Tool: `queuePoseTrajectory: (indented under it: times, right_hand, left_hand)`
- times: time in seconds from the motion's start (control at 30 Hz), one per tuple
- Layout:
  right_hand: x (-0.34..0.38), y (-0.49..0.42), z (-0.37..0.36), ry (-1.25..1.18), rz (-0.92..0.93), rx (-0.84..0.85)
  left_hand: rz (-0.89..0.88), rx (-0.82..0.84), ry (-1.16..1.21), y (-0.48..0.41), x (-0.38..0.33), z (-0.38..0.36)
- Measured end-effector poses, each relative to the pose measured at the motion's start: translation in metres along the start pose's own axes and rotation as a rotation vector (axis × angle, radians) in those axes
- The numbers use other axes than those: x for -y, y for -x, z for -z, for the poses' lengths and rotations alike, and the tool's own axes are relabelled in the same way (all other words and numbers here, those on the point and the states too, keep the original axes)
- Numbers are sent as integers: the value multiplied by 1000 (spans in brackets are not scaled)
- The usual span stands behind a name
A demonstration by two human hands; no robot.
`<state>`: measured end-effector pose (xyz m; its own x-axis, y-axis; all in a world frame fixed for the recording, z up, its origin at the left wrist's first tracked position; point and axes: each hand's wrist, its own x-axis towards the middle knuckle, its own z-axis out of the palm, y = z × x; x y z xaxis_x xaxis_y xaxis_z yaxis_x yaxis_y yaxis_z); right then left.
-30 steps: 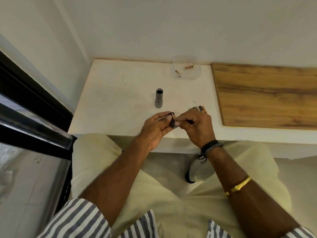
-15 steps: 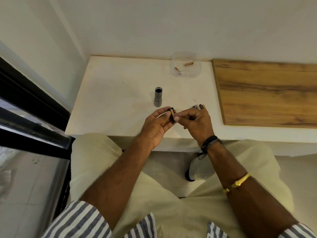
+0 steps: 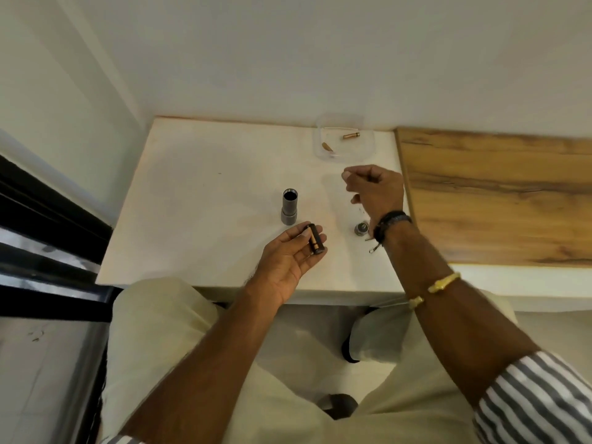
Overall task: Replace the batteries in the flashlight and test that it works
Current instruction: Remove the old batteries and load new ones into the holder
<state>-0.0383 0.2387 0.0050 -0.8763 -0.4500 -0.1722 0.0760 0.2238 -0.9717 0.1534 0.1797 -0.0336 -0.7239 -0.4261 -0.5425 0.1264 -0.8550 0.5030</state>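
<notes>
The thumb and fingertips of the left hand [image 3: 285, 259] are curled round a short dark battery holder [image 3: 315, 241], gripping it by its sides with a gold cell showing in the slot that faces up. The fingers of the right hand [image 3: 376, 190] are loosely curled with the palm turned away, so I cannot tell whether they carry anything. The holder hangs over the table [image 3: 198, 193] just on the person's side of the flashlight [image 3: 290, 206], a little to its right and not touching it. Its long axis runs roughly away from the person, lying near flat, and the far end leans slightly toward the flashlight. The flashlight stands upright with its long axis vertical and its open, empty mouth pointing up. The cap [image 3: 362, 228] sits to the flashlight's right, near the right wrist. Farther right and beyond the flashlight, against the wall, a clear tray [image 3: 368, 149] holds two loose cells [image 3: 351, 135]. The right hand hovers just short of that tray. To me this looks like the loading step, with the holder part filled and the free hand at the tray. Next, I judge, a cell must be pinched up and seated the right way round. The holder can then go end-first into the tube before the cap goes on.
</notes>
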Motion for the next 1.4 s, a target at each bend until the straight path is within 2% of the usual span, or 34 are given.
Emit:
queuePoseTrajectory:
  times: [0.13,0.3,0.5,0.6,0.77,1.0,1.2,1.4]
  right_hand:
    - [17,-58,-18,234,81,-34]
    - [31,-110,-36,645,187,-16]
    - [30,-148,-61,1096,89,95]
    - [29,-150,-68,1198,104,81]
    - [35,-146,-68,1157,87,67]
    - [48,-114,-44,849,139,0]
    - [52,-55,-20,602,135,33]
    - [22,31,4,364,79,44]
  left_hand:
    - [8,-16,23,-5,-3,-1]
    - [36,-23,31,-12,-1,-3]
    - [59,-7,33,-19,-2,-2]
    - [57,7,51,-20,-2,-2]
    - [52,23,63,-18,-3,-2]
    - [13,1,40,-14,-2,-4]
    - [0,13,25,-3,-2,-7]
    - [-5,55,-55,10,-3,-6]
